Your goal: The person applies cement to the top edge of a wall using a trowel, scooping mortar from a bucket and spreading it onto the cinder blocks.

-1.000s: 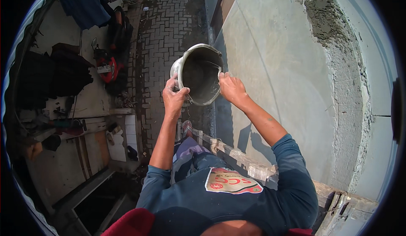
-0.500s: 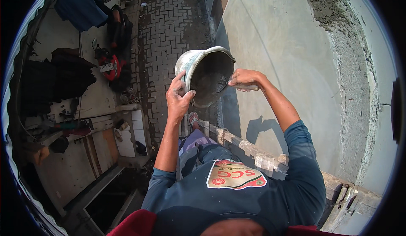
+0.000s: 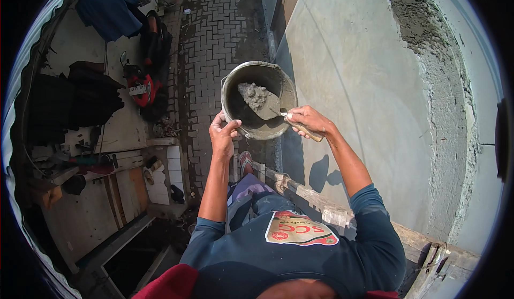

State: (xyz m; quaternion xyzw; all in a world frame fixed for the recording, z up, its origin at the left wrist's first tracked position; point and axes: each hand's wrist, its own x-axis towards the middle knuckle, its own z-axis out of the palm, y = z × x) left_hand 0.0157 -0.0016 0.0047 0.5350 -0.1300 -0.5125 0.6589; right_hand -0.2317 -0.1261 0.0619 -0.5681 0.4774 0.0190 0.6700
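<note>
A round bucket (image 3: 287, 87) smeared with grey is held out in front of me over the alley. My left hand (image 3: 224, 133) grips its near left rim, thumb on the inside and fingers outside. My right hand (image 3: 309, 121) is closed around the wooden handle of a trowel (image 3: 271, 110). The trowel's blade lies across the bucket's mouth, bearing a heap of wet grey mortar (image 3: 256, 95). Below the blade, the bucket's inside is dark and partly hidden.
Close on the right rises a plastered wall (image 3: 348, 79) with a rough mortar strip (image 3: 415, 17). Wooden scaffold planks (image 3: 321, 205) run beside my legs. A paved alley (image 3: 211, 25) lies below. At left are a red motorcycle (image 3: 147, 91) and a hanging blue cloth (image 3: 110, 9).
The bucket has turned from tilted sideways to mouth-up. The trowel, earlier down inside it, has come up loaded with mortar. Both hands keep their hold.
</note>
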